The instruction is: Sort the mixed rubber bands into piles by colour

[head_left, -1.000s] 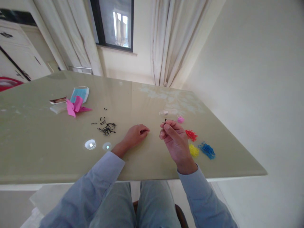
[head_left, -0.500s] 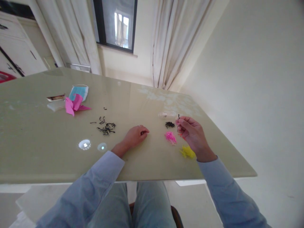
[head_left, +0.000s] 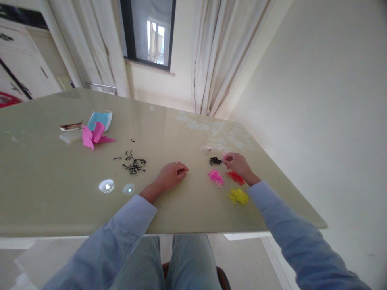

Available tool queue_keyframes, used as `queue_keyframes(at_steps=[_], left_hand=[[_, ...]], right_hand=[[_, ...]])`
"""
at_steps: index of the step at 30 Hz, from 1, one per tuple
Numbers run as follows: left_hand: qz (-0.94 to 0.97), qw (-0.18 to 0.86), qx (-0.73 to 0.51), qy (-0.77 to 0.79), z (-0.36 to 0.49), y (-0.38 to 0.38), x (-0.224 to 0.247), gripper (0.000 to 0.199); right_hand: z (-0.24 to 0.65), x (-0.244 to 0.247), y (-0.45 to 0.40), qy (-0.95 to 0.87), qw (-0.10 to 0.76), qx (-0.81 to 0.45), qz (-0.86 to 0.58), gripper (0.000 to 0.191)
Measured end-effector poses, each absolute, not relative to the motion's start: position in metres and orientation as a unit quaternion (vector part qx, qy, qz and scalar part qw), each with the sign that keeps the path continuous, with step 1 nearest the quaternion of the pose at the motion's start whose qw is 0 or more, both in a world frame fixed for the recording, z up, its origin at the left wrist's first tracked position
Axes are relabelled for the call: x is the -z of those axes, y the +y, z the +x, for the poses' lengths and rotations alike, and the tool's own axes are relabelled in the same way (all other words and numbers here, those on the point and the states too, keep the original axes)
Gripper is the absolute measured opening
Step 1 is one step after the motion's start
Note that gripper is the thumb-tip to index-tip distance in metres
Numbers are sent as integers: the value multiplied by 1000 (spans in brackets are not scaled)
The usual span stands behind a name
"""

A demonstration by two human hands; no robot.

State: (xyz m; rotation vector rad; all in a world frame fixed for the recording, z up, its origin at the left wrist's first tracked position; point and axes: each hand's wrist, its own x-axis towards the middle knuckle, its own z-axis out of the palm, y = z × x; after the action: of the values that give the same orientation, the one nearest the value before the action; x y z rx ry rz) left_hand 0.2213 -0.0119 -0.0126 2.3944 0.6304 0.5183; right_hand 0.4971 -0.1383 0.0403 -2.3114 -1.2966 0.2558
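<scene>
My right hand (head_left: 238,164) is low over the table's right side, thumb and fingers pinched at the edge of a small heap of black bands (head_left: 215,161). A dark bit shows at the fingertips, seemingly a small black rubber band. Just nearer to me lie heaps of pink bands (head_left: 216,177), red bands (head_left: 236,177) and yellow bands (head_left: 238,196). My left hand (head_left: 171,175) rests on the table with its fingers curled together; what they hold, if anything, is hidden. To its left spreads a looser scatter of black bands (head_left: 134,166).
A clear plastic container (head_left: 211,148) lies behind the black heap. Farther left are a pink folded-paper piece (head_left: 96,136), a blue face mask (head_left: 101,117), a narrow brown-and-white packet (head_left: 71,126) and a translucent piece (head_left: 71,137). The glossy table (head_left: 181,213) meets a wall on the right.
My right hand has come down from its raised position, with the small black band, to the edge of the black heap. The red bands are now uncovered. My left hand stays put.
</scene>
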Motion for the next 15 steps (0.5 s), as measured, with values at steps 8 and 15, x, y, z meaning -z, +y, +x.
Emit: queue_keyframes(at_steps=[8, 15], left_hand=[[901, 308, -198, 233, 221, -10, 12, 22], [887, 330, -227, 229, 222, -10, 14, 23]], right_hand=[[470, -56, -140, -501, 165, -6, -849, 10], [390, -71, -142, -598, 266, -54, -754, 14]])
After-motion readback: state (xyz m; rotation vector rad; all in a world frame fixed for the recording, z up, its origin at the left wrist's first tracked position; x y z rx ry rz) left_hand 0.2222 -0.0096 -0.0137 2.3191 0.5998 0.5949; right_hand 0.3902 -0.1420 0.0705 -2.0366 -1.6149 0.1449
